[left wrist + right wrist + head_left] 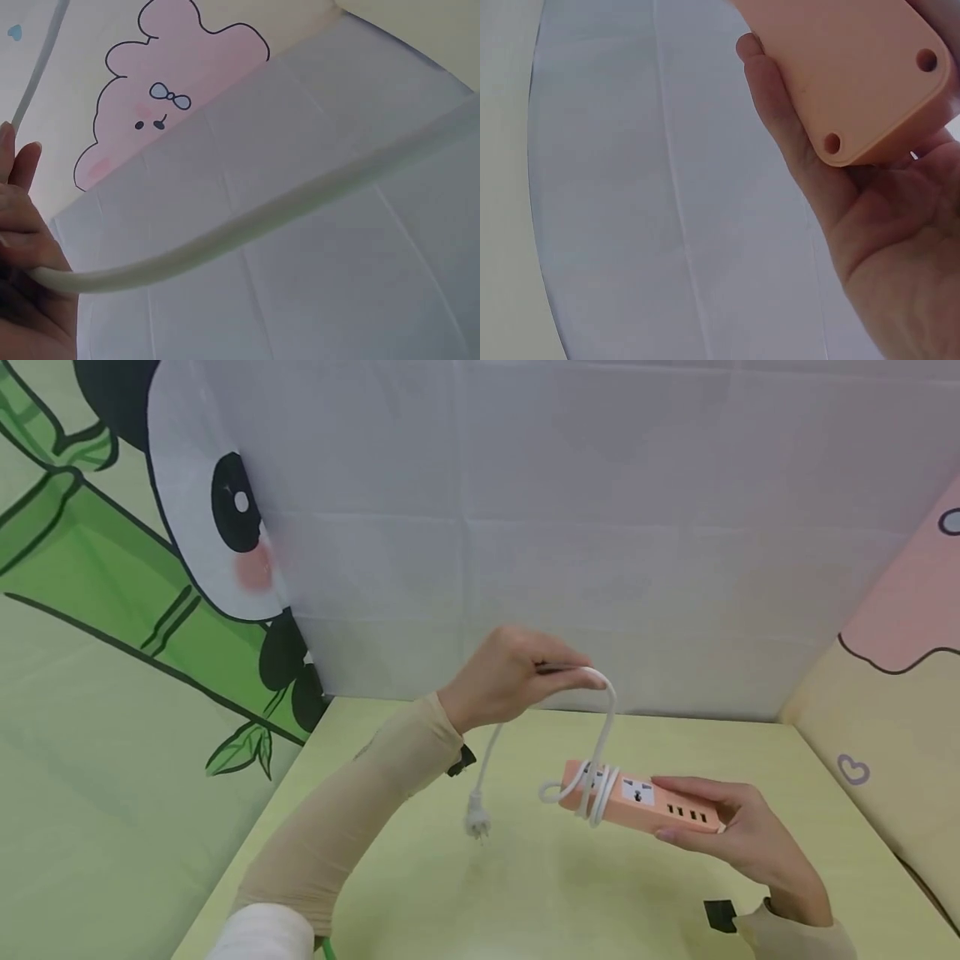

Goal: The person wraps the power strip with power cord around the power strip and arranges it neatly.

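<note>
A pink power strip [652, 808] with white sockets and several USB ports is held above the table by my right hand [750, 831], thumb and fingers on its opposite long edges. In the right wrist view its plain underside [855, 67] shows two holes. White cord [602, 797] is wound around the strip's left end, with a small loop sticking out. From there the cord rises to my left hand [517, 677], which pinches it higher up and to the left. The cord's free end hangs behind the left wrist, with the white plug [477, 820] pointing down.
Below the hands lies a pale yellow table [420, 893]. Black tape patches mark it near the left wrist and by the right cuff [720, 916]. A white fabric wall [600, 568] stands at the back, with printed cartoon panels at both sides.
</note>
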The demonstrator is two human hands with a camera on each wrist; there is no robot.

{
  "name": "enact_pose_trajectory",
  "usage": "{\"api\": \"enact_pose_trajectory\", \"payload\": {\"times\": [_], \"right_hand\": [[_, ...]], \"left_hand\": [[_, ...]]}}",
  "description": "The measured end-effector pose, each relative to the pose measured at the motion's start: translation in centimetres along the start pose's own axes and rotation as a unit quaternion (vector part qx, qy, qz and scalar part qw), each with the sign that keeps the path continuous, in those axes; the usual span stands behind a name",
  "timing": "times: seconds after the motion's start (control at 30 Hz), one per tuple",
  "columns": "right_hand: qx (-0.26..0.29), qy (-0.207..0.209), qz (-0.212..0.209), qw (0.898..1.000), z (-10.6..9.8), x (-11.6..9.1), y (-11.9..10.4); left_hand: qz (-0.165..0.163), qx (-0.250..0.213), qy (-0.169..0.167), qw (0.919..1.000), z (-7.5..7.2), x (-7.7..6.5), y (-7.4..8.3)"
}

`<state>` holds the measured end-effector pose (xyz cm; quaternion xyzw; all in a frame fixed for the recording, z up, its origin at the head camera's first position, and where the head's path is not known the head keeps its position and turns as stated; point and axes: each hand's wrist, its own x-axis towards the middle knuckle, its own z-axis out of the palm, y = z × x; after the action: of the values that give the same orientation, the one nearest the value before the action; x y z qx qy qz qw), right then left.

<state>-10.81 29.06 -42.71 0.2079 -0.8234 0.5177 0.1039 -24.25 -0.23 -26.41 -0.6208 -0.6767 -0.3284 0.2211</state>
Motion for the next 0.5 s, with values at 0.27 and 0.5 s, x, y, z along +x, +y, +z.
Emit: {"api": "enact_pose_trajectory", "payload": {"times": [0.27, 0.5], "right_hand": [[0.010, -0.005, -0.009, 1.000, 0.1, -0.1, -0.2], [0.041, -0.026, -0.046, 0.998, 0.0, -0.1, -0.4]], "left_hand": [[-0.159, -0.109, -0.046, 0.9802, 1.3, 0.9, -1.6], [-0.205, -0.123, -0.064, 0.9688, 3.0, 1.1, -2.9]]}}
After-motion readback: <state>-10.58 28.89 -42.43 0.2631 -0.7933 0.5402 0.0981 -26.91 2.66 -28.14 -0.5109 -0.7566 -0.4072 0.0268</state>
